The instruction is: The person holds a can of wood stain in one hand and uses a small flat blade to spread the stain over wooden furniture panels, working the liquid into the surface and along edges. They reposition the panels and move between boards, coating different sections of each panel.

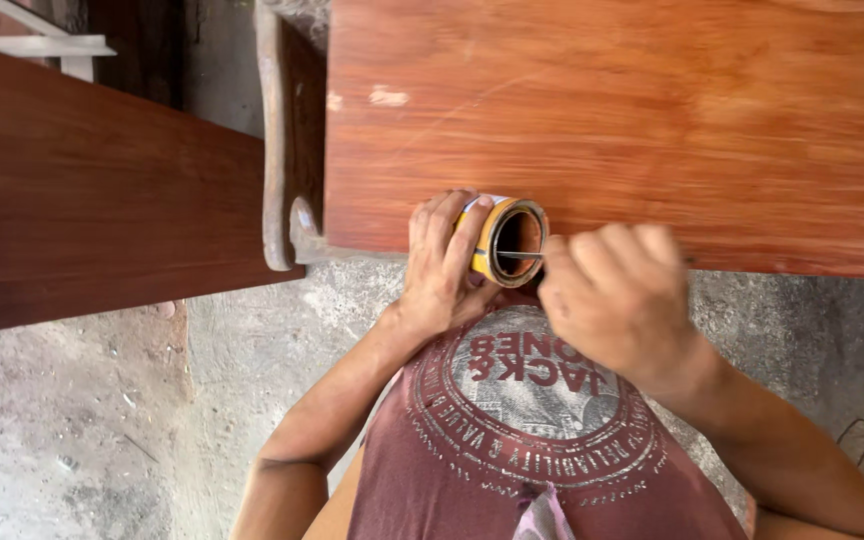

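The left hand [442,265] covers most of the small yellow-sided round tin [507,240]. The closed right hand [617,295] hides the far end of the thin metal tool [520,255] poking into it. The reddish-brown wooden tabletop [652,110] runs past the frame's edges.

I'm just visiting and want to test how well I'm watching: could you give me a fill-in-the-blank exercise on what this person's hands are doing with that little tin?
1. The left hand grips a small round ____ with a yellow band.
2. The right hand pushes a thin metal tool into the tin's open ____.
3. The tin is tipped on its side against the edge of a reddish-brown ____ panel.
4. The ground below is rough grey ____.

Missing words: tin; mouth; wooden; concrete
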`<state>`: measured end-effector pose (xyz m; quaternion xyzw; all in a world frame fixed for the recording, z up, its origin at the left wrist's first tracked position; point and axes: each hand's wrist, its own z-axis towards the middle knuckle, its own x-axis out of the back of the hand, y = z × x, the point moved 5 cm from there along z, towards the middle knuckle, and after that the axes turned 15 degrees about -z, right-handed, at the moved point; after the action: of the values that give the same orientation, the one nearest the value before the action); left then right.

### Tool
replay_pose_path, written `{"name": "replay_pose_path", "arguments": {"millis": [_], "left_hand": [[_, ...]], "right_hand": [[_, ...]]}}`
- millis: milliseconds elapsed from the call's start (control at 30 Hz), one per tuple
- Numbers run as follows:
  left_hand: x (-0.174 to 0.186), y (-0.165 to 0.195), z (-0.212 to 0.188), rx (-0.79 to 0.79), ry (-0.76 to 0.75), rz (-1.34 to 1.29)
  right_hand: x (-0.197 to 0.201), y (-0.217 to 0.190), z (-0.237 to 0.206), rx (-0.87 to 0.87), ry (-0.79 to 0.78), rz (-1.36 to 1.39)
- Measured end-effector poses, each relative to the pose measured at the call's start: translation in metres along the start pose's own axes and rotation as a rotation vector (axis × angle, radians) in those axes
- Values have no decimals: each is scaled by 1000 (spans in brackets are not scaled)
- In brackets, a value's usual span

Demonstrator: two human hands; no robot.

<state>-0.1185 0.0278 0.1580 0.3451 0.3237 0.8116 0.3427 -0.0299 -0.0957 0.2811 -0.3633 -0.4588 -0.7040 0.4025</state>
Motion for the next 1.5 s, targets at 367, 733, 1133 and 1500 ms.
{"name": "replay_pose_path", "arguments": {"millis": [367,733,1133,1500], "left_hand": [[-145,45,58,-18,-67,32],[-284,36,83,347,197,-229],[-378,-18,105,398,104,-363],[-374,-18,103,447,122,-316]], "right_hand": [[-35,133,-133,-160,145,43],[-93,312,-378,-882,-89,417],[-160,377,-436,-1033,-57,287],[-209,388,-397,-964,-172,278]]}}
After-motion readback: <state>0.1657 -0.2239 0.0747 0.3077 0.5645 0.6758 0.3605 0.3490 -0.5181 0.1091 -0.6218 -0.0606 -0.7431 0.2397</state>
